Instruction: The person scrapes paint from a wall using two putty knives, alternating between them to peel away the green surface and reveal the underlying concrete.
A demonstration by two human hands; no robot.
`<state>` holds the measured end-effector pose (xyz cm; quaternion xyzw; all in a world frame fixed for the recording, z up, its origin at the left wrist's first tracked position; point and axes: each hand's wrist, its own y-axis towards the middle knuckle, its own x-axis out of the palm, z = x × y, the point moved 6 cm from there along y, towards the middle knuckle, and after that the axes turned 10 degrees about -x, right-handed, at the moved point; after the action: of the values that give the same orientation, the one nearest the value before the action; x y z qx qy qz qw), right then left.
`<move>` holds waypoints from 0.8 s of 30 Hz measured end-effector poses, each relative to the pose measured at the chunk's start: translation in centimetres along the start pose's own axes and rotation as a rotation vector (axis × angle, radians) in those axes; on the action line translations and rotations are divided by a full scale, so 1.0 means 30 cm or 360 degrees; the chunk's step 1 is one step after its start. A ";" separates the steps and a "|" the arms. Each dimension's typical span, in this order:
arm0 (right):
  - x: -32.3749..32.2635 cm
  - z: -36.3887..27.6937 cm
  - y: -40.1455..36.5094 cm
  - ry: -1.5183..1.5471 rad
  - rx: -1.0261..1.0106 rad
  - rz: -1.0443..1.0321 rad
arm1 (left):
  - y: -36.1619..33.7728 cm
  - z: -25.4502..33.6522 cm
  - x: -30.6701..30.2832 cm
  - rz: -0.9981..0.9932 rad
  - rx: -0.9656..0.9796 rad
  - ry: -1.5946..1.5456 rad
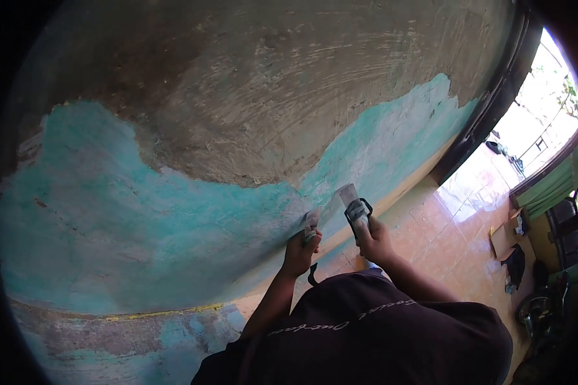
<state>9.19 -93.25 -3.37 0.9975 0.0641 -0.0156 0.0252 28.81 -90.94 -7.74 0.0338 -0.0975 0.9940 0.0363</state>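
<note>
A person's left hand [297, 254] closed its fingers around a small, pale-bladed scraper [312, 220], while the right hand [374, 241] wrapped firmly around a wider, grey flat-bladed scraper [348, 194] with a black frame. Both tools were before a wall of patchy turquoise paint [173, 218] and rough, scratched grey-brown plaster [237, 96]; contact was unclear. An open brown cardboard box [504, 242], contents indistinct, sat on glossy tiles [424, 240].

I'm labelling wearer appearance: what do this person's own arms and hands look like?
The left hand and right hand are ungloved, and both forearms are bare below dark sleeves. These belong to a dark shirt with pale lettering, only partly legible.
</note>
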 end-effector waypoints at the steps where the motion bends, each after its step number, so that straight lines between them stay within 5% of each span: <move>1: -0.003 -0.015 0.006 -0.0012 0.0012 -0.0001 | 0.001 -0.004 -0.002 0.0010 -0.0004 0.0005; 8: 0.013 -0.152 0.076 -0.0005 -0.0241 -0.0087 | -0.003 -0.003 0.007 0.0093 0.0055 0.0027; 17: -0.018 -0.176 0.091 0.0140 -0.0067 -0.0242 | -0.017 -0.003 -0.001 0.0147 0.0039 0.0047; 24: 0.010 -0.123 0.065 0.0326 0.0084 -0.0289 | -0.092 0.105 0.030 0.0248 0.0336 0.0393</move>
<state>9.86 -94.94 0.41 0.9843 0.1559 0.0825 -0.0093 28.31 -88.79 -4.05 -0.0924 0.0103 0.9951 -0.0329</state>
